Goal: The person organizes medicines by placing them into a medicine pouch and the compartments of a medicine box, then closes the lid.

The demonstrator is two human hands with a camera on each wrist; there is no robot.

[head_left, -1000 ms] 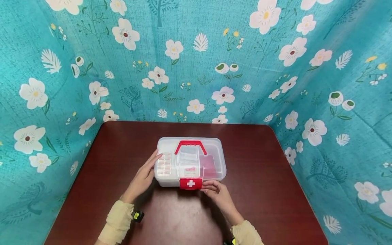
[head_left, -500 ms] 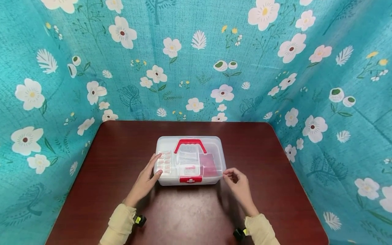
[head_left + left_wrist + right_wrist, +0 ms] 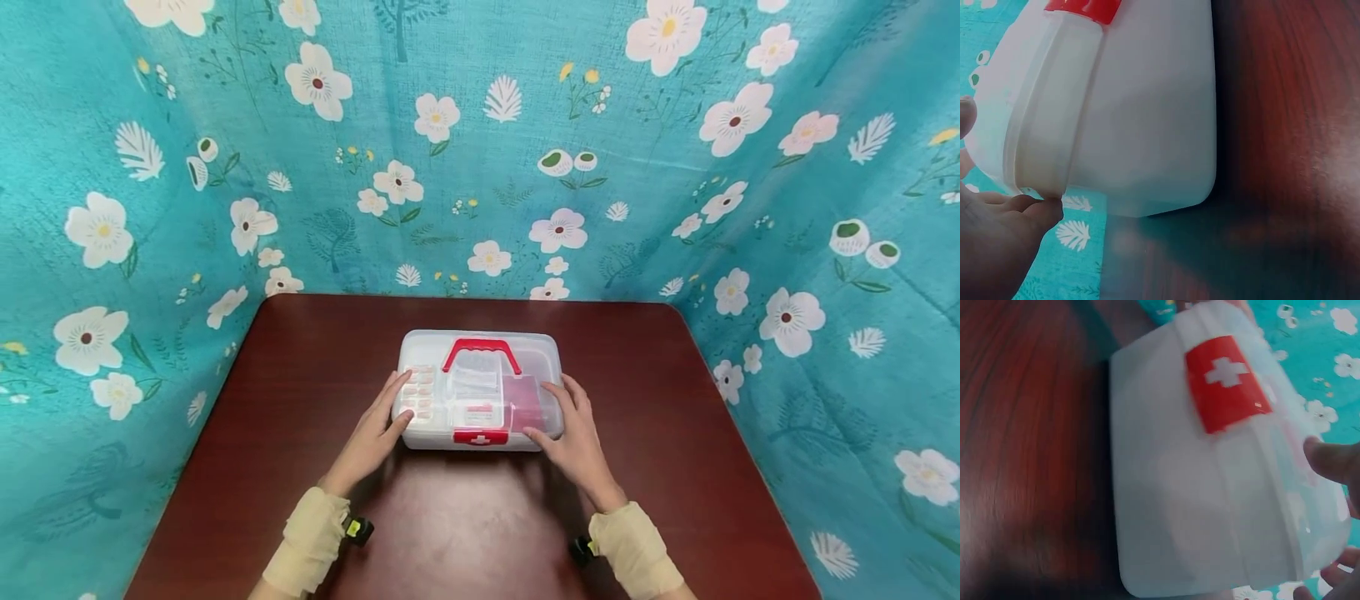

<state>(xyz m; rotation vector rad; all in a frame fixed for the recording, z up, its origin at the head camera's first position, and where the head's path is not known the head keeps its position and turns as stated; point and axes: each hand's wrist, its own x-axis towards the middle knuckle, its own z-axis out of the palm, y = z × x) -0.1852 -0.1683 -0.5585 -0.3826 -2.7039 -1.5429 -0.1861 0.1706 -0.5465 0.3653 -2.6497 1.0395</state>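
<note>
A translucent first-aid box (image 3: 465, 440) stands on the table, its lid down. The red handle (image 3: 483, 342) lies on the lid, and the red clasp (image 3: 1225, 381) with a white cross lies flat against the front. My left hand (image 3: 367, 442) grips the box's left end, thumb on the lid and the fingertips (image 3: 1044, 209) at the lid's rim in the left wrist view. My right hand (image 3: 573, 442) holds the right end, its thumb (image 3: 1329, 456) over the lid and the other fingers around the end. Blister packs (image 3: 418, 392) and a pink item (image 3: 523, 402) show through the lid.
The dark red-brown table (image 3: 315, 367) has a glossy surface. A teal floral curtain (image 3: 465, 250) hangs along its back and both sides. Both wrists carry wrapped beige bands (image 3: 307, 533) with small black cameras (image 3: 358, 531).
My right hand has left the clasp and moved right to the box's right end. The clasp, tilted outward before, now lies folded down. My left hand stays at the left end.
</note>
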